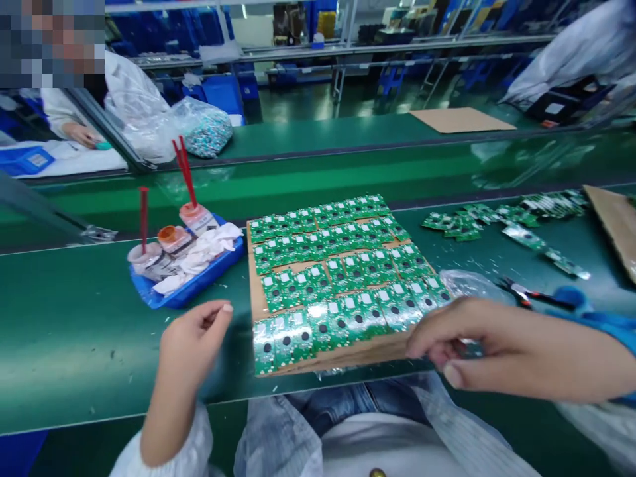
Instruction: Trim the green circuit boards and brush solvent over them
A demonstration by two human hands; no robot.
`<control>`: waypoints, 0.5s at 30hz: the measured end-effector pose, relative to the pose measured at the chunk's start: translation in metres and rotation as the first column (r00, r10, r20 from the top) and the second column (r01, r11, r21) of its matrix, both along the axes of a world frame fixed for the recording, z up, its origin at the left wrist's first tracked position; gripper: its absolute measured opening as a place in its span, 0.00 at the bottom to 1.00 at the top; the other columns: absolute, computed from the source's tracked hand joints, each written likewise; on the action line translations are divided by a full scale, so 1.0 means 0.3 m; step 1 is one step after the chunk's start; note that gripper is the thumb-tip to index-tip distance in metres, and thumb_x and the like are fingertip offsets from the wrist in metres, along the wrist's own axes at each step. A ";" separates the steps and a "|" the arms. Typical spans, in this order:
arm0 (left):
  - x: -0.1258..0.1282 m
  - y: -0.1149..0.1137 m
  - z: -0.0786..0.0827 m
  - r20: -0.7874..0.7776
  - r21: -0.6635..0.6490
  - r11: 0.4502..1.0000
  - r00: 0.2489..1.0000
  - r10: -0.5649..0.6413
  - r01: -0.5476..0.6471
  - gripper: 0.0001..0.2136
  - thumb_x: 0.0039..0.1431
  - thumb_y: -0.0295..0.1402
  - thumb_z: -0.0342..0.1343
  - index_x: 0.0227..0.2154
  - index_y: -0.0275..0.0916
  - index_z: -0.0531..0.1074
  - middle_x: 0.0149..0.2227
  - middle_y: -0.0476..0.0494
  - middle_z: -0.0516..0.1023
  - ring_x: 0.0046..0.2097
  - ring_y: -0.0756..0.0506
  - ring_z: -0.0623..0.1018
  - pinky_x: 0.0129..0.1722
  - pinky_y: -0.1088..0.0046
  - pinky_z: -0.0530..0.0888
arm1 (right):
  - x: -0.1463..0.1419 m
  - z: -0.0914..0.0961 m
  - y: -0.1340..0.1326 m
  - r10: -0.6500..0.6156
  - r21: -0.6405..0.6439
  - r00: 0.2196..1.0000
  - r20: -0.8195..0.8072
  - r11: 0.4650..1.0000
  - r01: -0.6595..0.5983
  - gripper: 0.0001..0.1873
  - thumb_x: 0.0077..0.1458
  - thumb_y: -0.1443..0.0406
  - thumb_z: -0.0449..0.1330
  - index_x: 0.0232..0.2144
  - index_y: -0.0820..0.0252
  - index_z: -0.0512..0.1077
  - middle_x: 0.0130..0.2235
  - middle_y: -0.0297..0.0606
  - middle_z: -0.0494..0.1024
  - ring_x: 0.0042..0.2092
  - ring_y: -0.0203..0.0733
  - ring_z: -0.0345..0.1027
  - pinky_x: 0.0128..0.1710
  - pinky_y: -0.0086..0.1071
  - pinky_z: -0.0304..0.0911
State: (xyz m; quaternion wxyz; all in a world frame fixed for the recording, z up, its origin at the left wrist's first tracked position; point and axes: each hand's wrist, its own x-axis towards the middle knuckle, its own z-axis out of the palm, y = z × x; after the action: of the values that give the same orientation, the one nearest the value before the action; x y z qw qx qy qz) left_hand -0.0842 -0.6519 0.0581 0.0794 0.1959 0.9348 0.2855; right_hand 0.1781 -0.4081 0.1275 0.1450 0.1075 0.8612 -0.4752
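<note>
Right hand (489, 341) perhaps against crosswise board rows (350, 319)

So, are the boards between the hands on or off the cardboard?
On: four rows of circuit boards lie there, cardboard showing between rows and in front.

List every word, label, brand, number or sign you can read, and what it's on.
No text is readable.
Jar labels in the blue tray: printed, too blurred.
Blue bin label: too small.
White label on the black case: too blurred.
Circuit boards: any print too small.
</note>
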 end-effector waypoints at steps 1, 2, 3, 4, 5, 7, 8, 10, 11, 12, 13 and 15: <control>0.009 -0.040 -0.013 -0.007 0.042 0.998 0.999 0.048 -0.048 0.18 0.43 0.49 0.51 0.26 0.40 0.78 0.20 0.49 0.75 0.24 0.45 0.72 0.25 0.72 0.66 | -0.078 0.020 0.007 0.036 0.006 0.999 -0.013 0.999 -0.036 0.11 0.56 0.59 0.54 0.35 0.53 0.76 0.23 0.34 0.71 0.24 0.33 0.63 0.23 0.28 0.56; 0.013 -0.074 -0.026 -0.017 0.081 0.992 0.995 0.099 -0.098 0.18 0.44 0.49 0.51 0.25 0.40 0.77 0.19 0.49 0.74 0.22 0.46 0.71 0.24 0.73 0.66 | -0.174 0.036 0.005 0.048 0.015 0.998 -0.034 0.999 -0.048 0.11 0.55 0.61 0.53 0.33 0.55 0.76 0.20 0.32 0.68 0.22 0.31 0.59 0.22 0.27 0.54; 0.012 -0.103 -0.039 -0.032 0.118 0.983 0.988 0.148 -0.143 0.18 0.44 0.49 0.50 0.23 0.40 0.76 0.17 0.50 0.72 0.21 0.47 0.70 0.23 0.73 0.65 | -0.282 0.046 -0.006 0.082 0.039 0.995 -0.049 0.996 -0.080 0.11 0.55 0.62 0.54 0.33 0.57 0.76 0.21 0.31 0.68 0.23 0.31 0.59 0.23 0.27 0.56; 0.005 -0.126 -0.052 -0.051 0.153 0.971 0.979 0.195 -0.185 0.17 0.46 0.48 0.50 0.22 0.40 0.75 0.16 0.51 0.69 0.21 0.47 0.69 0.22 0.74 0.65 | -0.397 0.051 -0.028 0.111 0.045 0.992 -0.062 0.993 -0.109 0.11 0.53 0.61 0.56 0.34 0.60 0.75 0.22 0.32 0.69 0.23 0.31 0.59 0.23 0.27 0.56; -0.008 -0.146 -0.064 -0.072 0.186 0.957 0.968 0.240 -0.223 0.17 0.47 0.48 0.50 0.21 0.40 0.74 0.15 0.51 0.66 0.21 0.48 0.68 0.22 0.74 0.64 | -0.515 0.049 -0.059 0.123 0.045 0.990 -0.069 0.992 -0.120 0.13 0.52 0.61 0.57 0.38 0.63 0.74 0.23 0.33 0.70 0.25 0.32 0.61 0.25 0.27 0.58; -0.046 -0.175 -0.089 -0.112 0.244 0.926 0.940 0.322 -0.288 0.16 0.50 0.45 0.49 0.21 0.39 0.72 0.15 0.53 0.63 0.21 0.49 0.66 0.23 0.75 0.63 | -0.736 0.030 -0.140 0.071 0.016 0.991 -0.113 0.997 -0.069 0.28 0.51 0.58 0.60 0.51 0.68 0.67 0.26 0.33 0.72 0.26 0.33 0.63 0.27 0.28 0.60; -0.069 -0.187 -0.103 -0.128 0.268 0.910 0.925 0.358 -0.315 0.15 0.51 0.44 0.48 0.21 0.39 0.71 0.16 0.53 0.62 0.22 0.49 0.66 0.23 0.75 0.62 | -0.831 0.015 -0.184 0.055 -0.005 0.990 -0.128 0.998 -0.056 0.35 0.50 0.55 0.61 0.56 0.69 0.61 0.29 0.35 0.73 0.27 0.33 0.64 0.28 0.29 0.61; -0.115 -0.211 -0.136 -0.151 0.301 0.886 0.899 0.411 -0.354 0.15 0.54 0.43 0.47 0.21 0.39 0.70 0.16 0.54 0.60 0.22 0.50 0.64 0.23 0.75 0.61 | -0.984 -0.015 -0.265 0.015 0.054 0.976 -0.215 0.999 -0.003 0.43 0.48 0.50 0.62 0.59 0.68 0.57 0.34 0.38 0.75 0.31 0.34 0.66 0.34 0.29 0.62; -0.137 -0.223 -0.155 -0.159 0.309 0.877 0.890 0.428 -0.367 0.15 0.55 0.42 0.47 0.21 0.39 0.69 0.16 0.54 0.59 0.22 0.50 0.64 0.23 0.75 0.60 | -1.042 -0.026 -0.299 0.015 0.106 0.964 -0.267 0.994 0.014 0.41 0.48 0.48 0.61 0.57 0.67 0.59 0.35 0.39 0.75 0.32 0.34 0.66 0.35 0.29 0.62; -0.156 -0.235 -0.175 -0.166 0.314 0.871 0.881 0.442 -0.378 0.15 0.55 0.41 0.47 0.20 0.39 0.69 0.16 0.54 0.59 0.22 0.50 0.64 0.23 0.75 0.60 | -1.089 -0.031 -0.328 0.024 0.152 0.949 -0.313 0.988 0.025 0.37 0.50 0.48 0.59 0.55 0.66 0.63 0.35 0.38 0.75 0.33 0.35 0.67 0.37 0.29 0.61; -0.171 -0.246 -0.195 -0.171 0.316 0.866 0.874 0.454 -0.388 0.15 0.55 0.41 0.47 0.19 0.39 0.68 0.16 0.54 0.59 0.22 0.50 0.64 0.24 0.75 0.60 | -1.126 -0.031 -0.350 0.043 0.188 0.936 -0.348 0.982 0.025 0.30 0.53 0.49 0.57 0.50 0.65 0.67 0.34 0.37 0.75 0.34 0.34 0.67 0.38 0.29 0.61; -0.190 -0.266 -0.230 -0.179 0.319 0.855 0.860 0.477 -0.408 0.14 0.55 0.40 0.47 0.20 0.39 0.69 0.16 0.54 0.59 0.22 0.50 0.64 0.24 0.75 0.60 | -1.180 -0.015 -0.380 0.086 0.228 0.918 -0.388 0.974 0.005 0.20 0.59 0.54 0.50 0.38 0.64 0.74 0.31 0.35 0.75 0.34 0.33 0.67 0.39 0.27 0.59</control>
State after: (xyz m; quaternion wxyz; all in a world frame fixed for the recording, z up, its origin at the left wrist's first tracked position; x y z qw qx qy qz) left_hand -0.1413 -0.7317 -0.0110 -0.1358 0.0173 0.9091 0.3935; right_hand -0.1759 -0.5221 0.1230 -0.0351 0.0071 0.9228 -0.3837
